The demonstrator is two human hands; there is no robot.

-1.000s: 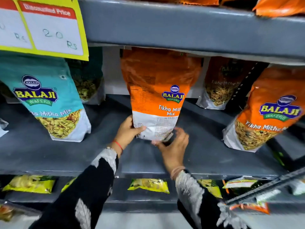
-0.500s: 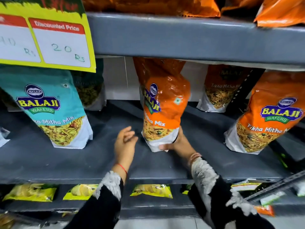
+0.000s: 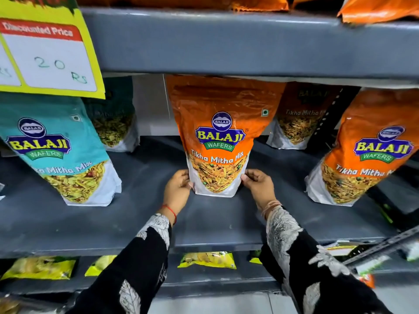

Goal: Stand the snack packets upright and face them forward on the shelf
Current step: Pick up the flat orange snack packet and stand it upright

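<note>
One head-worn wide-angle view faces the grey metal shelf (image 3: pixel 140 214) straight on, close, tilted slightly down from above the forearms.

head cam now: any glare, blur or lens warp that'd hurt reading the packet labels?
Head view: centre orange packet sharp, logo readable, mild glare streaks on its upper foil; price tag slightly soft at the edge; wide-angle warp makes the teal packet and right orange packet seem to lean outward; rear packets sit dim in the upper shelf's shadow; both hands, left and right, crisp.
</note>
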